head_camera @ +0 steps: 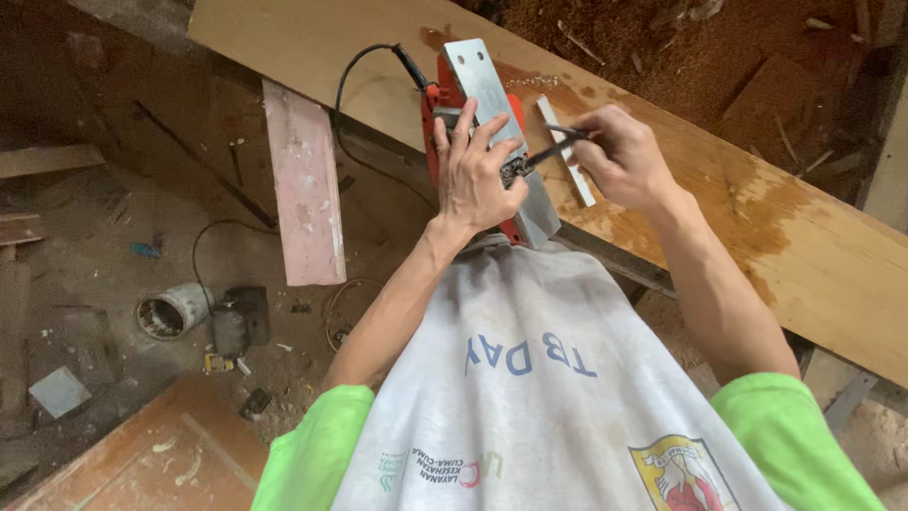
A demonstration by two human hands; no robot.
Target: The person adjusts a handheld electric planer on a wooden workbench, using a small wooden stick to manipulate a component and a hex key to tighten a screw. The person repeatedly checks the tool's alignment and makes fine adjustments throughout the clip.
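A broad wooden board [776,227] runs across the upper part of the view from the top left down toward the right edge, and it serves as the table here, its surface stained darker in patches. Sawdust [653,47] lies heaped beyond its far edge. Below it on the left is a dirt floor [113,189] with a pinkish plank [305,185] leaning up against the board's near edge, and farther down a white cylindrical motor part [170,314] lies among scraps.

On the near edge of the board sits an electric planer [492,123], turned over so its flat grey metal sole faces up, with its red-orange body underneath. Its long axis runs from the upper left to the lower right of the view, the far end pointing away from the person and the near end overhanging the board toward the person's chest. A black power cord [355,104] loops out from its far end.

A thin pale metal strip [566,151] lies on the board just right of the planer, roughly parallel to it.

The left hand [478,175] is spread flat over the middle of the planer's sole, pressing down on it. The right hand [619,156] is closed round a slender dark tool [544,153], whose tip meets the planer at the cutter drum beside the left fingertips.
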